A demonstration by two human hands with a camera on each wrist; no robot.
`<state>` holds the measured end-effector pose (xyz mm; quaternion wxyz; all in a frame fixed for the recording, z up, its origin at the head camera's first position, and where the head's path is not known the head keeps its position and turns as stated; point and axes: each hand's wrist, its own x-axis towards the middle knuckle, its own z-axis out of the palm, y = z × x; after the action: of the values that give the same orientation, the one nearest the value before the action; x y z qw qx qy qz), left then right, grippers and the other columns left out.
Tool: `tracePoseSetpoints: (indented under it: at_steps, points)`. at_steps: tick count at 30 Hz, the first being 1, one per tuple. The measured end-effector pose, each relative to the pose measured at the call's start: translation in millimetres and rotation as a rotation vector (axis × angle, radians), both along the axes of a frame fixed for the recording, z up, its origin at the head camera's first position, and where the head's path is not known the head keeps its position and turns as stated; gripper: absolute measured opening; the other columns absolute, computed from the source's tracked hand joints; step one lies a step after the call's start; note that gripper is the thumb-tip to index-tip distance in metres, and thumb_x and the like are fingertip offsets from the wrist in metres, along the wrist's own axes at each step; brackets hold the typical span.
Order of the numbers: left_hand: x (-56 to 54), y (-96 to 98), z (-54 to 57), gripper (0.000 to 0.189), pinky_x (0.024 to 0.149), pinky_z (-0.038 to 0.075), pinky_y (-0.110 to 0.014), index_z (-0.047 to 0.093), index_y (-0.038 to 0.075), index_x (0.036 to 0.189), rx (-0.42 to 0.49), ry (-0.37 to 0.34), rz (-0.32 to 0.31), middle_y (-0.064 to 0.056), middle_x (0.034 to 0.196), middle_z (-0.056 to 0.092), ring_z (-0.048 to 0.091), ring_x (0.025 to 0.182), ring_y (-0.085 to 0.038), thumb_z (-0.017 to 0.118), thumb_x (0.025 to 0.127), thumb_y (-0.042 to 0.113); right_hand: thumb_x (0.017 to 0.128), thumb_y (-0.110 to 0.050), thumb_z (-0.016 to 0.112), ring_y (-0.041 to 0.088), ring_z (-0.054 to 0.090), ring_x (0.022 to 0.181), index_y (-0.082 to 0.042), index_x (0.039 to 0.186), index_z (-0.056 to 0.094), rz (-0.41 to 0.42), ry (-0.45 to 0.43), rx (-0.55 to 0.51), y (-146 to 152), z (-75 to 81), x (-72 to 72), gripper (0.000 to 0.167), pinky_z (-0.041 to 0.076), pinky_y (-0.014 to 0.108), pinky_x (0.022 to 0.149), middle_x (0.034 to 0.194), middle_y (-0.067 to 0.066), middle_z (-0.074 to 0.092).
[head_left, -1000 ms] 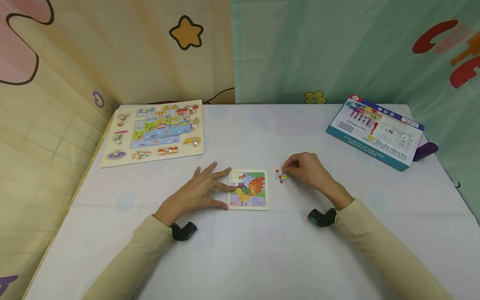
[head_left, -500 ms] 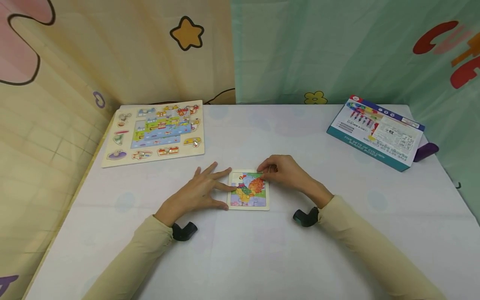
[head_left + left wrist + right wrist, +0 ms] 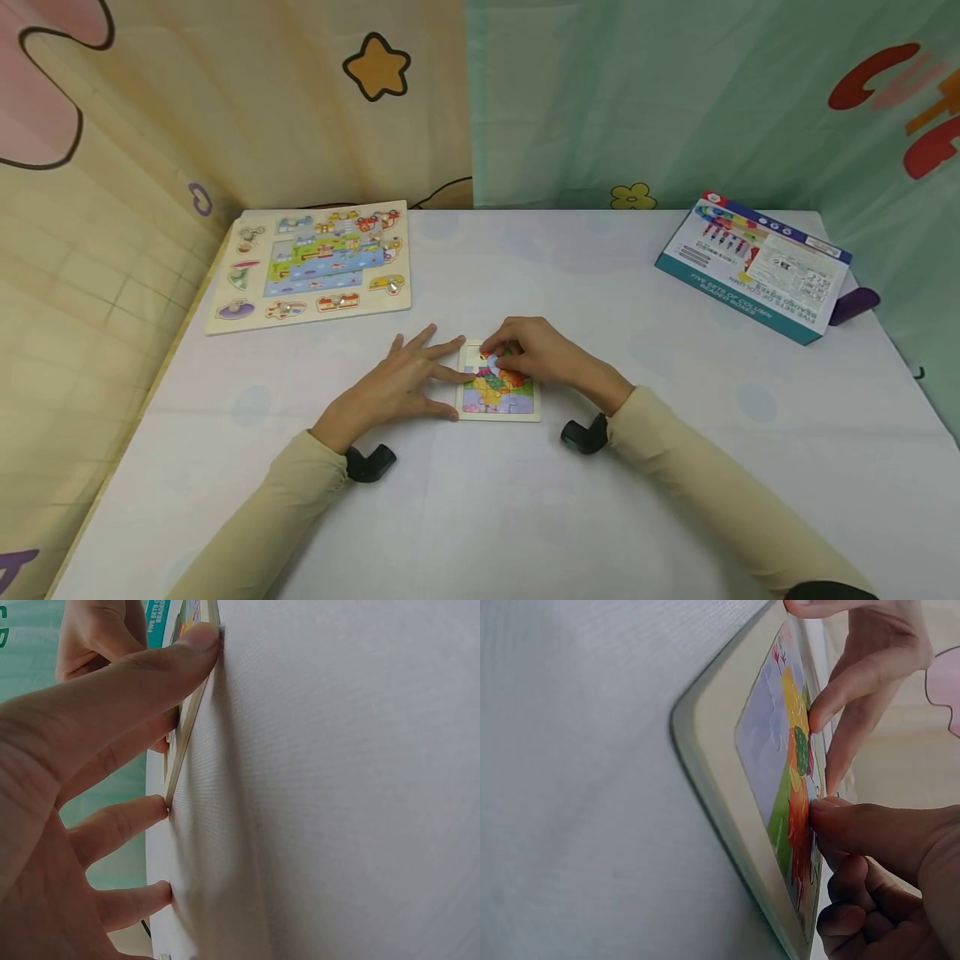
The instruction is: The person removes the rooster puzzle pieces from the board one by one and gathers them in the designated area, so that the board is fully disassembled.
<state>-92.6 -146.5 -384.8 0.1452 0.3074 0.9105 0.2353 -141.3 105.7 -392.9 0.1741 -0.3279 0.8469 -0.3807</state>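
A small square jigsaw puzzle (image 3: 498, 404) of a colourful bird lies in a pale frame on the white table. My left hand (image 3: 397, 377) has its fingers spread along the left side, one fingertip on the picture and the thumb at the near left corner. In the left wrist view, the thumb (image 3: 199, 637) presses the frame's edge. My right hand (image 3: 538, 352) comes over the picture's upper part, thumb and index finger pinching a small puzzle piece (image 3: 492, 361) mostly hidden by them. The right wrist view shows the thumb tip (image 3: 826, 810) right at the picture's surface.
At the back left lies a large pegged puzzle board (image 3: 315, 321) with a smaller picture puzzle (image 3: 330, 267) on top. A teal and white box (image 3: 750, 271) stands at the back right beside a purple object (image 3: 855, 306). Curtains border the table.
My right hand has carried the puzzle piece leftward from beside the frame to over the upper part of the picture. The left hand stays in place on the frame.
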Motion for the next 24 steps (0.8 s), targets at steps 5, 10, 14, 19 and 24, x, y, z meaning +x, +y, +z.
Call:
tracePoseSetpoints:
  at_steps: [5,10,14,19,24]
  points:
    - [-0.3,0.2,0.2,0.053,0.106,0.008,-0.076,0.072,0.028,0.122,-0.003,0.004,-0.001,-0.002,0.155,0.038,0.012,0.147,-0.043,0.086,0.072,0.041,0.089,-0.003,0.069,0.013,0.057,0.089,-0.008,0.111,0.075,0.001,0.013,0.009,-0.7,0.8,0.1,0.022,0.048,0.027,0.074,0.104,0.001,0.066]
    - [-0.9,1.1,0.3,0.054,0.106,0.008,-0.076,0.072,0.028,0.122,-0.011,-0.001,0.0,-0.003,0.155,0.038,0.011,0.147,-0.044,0.086,0.072,0.041,0.088,-0.003,0.072,0.015,0.057,0.088,-0.008,0.107,0.075,-0.008,0.041,0.009,-2.0,3.0,1.2,0.02,0.047,0.028,0.074,0.101,0.0,0.064]
    - [-1.0,1.4,0.0,0.054,0.105,0.009,-0.076,0.072,0.028,0.122,-0.016,0.004,0.002,-0.003,0.155,0.039,0.012,0.147,-0.044,0.086,0.071,0.042,0.086,-0.006,0.075,0.016,0.055,0.092,-0.011,0.104,0.076,-0.031,0.073,0.017,-3.7,3.4,2.2,0.019,0.045,0.031,0.078,0.101,0.001,0.06]
    - [-0.8,1.1,-0.7,0.054,0.106,0.008,-0.076,0.072,0.028,0.122,-0.015,0.003,0.004,-0.003,0.155,0.039,0.012,0.147,-0.044,0.086,0.071,0.041,0.086,-0.007,0.075,0.015,0.054,0.087,-0.014,0.105,0.076,-0.057,0.062,0.019,-2.6,2.7,3.9,0.02,0.045,0.03,0.075,0.102,-0.001,0.063]
    - [-0.7,0.5,-0.8,0.054,0.106,0.009,-0.076,0.072,0.029,0.122,-0.015,0.002,0.007,-0.003,0.155,0.039,0.012,0.147,-0.043,0.086,0.072,0.041,0.087,-0.007,0.074,0.014,0.05,0.071,-0.013,0.118,0.071,-0.055,0.033,0.016,0.4,1.9,5.4,0.031,0.044,0.027,0.065,0.098,0.001,0.066]
